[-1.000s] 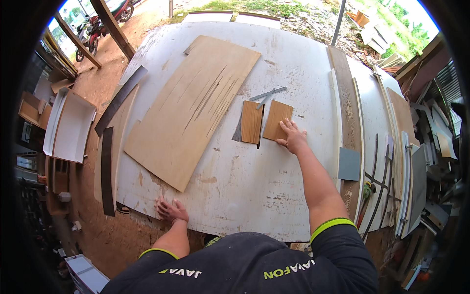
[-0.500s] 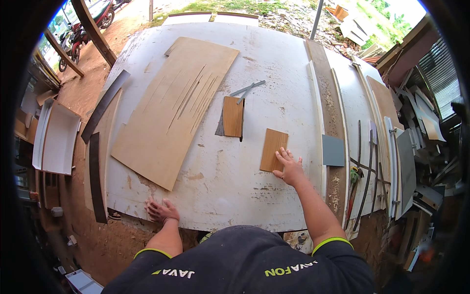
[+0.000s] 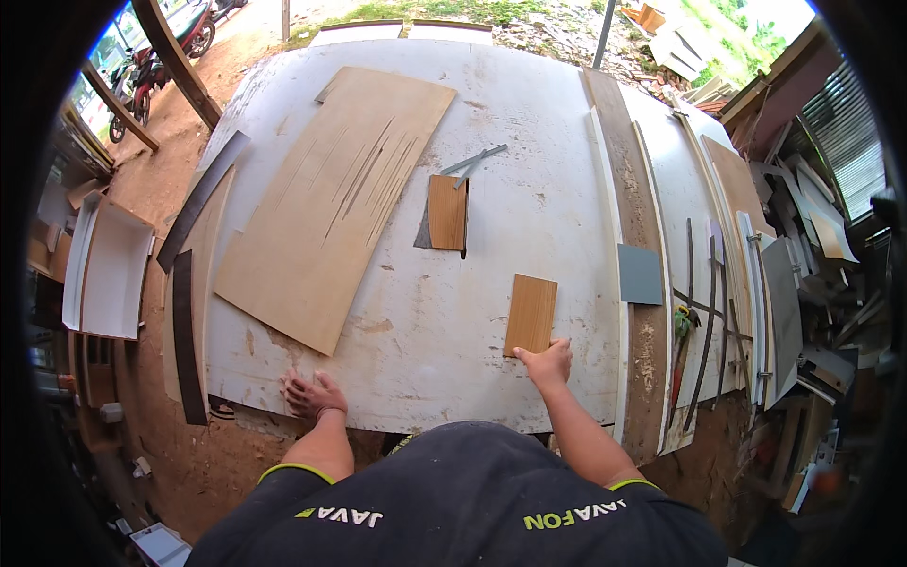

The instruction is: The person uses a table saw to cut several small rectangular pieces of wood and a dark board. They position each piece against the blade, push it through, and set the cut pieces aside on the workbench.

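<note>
My right hand (image 3: pixel 550 364) grips a small wood-grain board (image 3: pixel 531 315) by its near right corner. The thumb lies along the near edge and the fingers are bent at the right edge, their undersides hidden. At the near left, my left hand (image 3: pixel 314 394) rests on the edge of the white worktable (image 3: pixel 444 369), fingers apart and holding nothing. A second wood-grain piece (image 3: pixel 447 213) lies farther off, over a dark grey scrap (image 3: pixel 421 231). Two thin grey strips (image 3: pixel 475 163) cross just beyond it.
A large pale plywood sheet (image 3: pixel 331 208) with dark cracks covers the table's left. Dark curved strips (image 3: pixel 183 331) lie along the left edge. A grey square (image 3: pixel 640 274) sits on a long brown plank (image 3: pixel 631 180) at right. Pliers-like tool (image 3: pixel 682 326) and dark strips lie beyond.
My right hand has gone from lying on the small board to gripping its near corner, and the board has slid toward me. My left hand stays at the table edge.
</note>
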{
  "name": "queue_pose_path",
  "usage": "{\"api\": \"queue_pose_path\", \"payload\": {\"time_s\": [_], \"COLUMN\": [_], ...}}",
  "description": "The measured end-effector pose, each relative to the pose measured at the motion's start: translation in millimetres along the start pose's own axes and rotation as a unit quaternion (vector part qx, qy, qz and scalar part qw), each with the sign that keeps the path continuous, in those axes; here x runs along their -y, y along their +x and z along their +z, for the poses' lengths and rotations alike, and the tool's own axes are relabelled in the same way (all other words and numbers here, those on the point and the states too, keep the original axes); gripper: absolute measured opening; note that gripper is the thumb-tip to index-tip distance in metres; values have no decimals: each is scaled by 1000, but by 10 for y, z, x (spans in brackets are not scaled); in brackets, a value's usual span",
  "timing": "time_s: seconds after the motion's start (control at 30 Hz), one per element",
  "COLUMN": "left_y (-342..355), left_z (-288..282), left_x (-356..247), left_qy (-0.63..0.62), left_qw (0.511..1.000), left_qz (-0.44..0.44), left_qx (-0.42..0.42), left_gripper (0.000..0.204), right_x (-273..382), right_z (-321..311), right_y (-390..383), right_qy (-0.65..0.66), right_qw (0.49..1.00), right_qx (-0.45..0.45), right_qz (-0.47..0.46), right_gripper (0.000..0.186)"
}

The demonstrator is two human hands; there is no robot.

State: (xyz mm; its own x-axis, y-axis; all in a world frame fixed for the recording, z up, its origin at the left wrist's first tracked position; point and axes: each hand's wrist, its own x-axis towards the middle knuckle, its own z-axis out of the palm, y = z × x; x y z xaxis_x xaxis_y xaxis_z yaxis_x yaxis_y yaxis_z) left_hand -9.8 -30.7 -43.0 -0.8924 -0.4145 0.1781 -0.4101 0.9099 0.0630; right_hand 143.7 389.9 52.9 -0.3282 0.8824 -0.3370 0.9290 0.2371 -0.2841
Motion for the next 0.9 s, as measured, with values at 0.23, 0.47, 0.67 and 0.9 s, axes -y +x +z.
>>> {"api": "queue_pose_path", "payload": {"time_s": [0.23,0.47,0.67,0.9], "left_y": [-11,-29,-11,-12], "left_z": [-69,-126,-146,-126], "left_x": [-20,-30,-64,-55], "left_qy": [0,-28,-25,-21], "left_qw": [1000,999,999,999], "left_qz": [2,-8,-9,-11], "left_qx": [5,33,29,26], "left_gripper": [71,73,73,74], "right_x": [-96,855,1630,2011], "right_z": [-143,-538,-121,263], "right_y": [-229,-782,-662,-448], "right_qy": [192,-12,-123,-156], "right_qw": [964,880,861,847], "right_qx": [122,24,-25,18], "right_qz": [-137,-475,-493,-508], "right_gripper": [37,31,45,41]}}
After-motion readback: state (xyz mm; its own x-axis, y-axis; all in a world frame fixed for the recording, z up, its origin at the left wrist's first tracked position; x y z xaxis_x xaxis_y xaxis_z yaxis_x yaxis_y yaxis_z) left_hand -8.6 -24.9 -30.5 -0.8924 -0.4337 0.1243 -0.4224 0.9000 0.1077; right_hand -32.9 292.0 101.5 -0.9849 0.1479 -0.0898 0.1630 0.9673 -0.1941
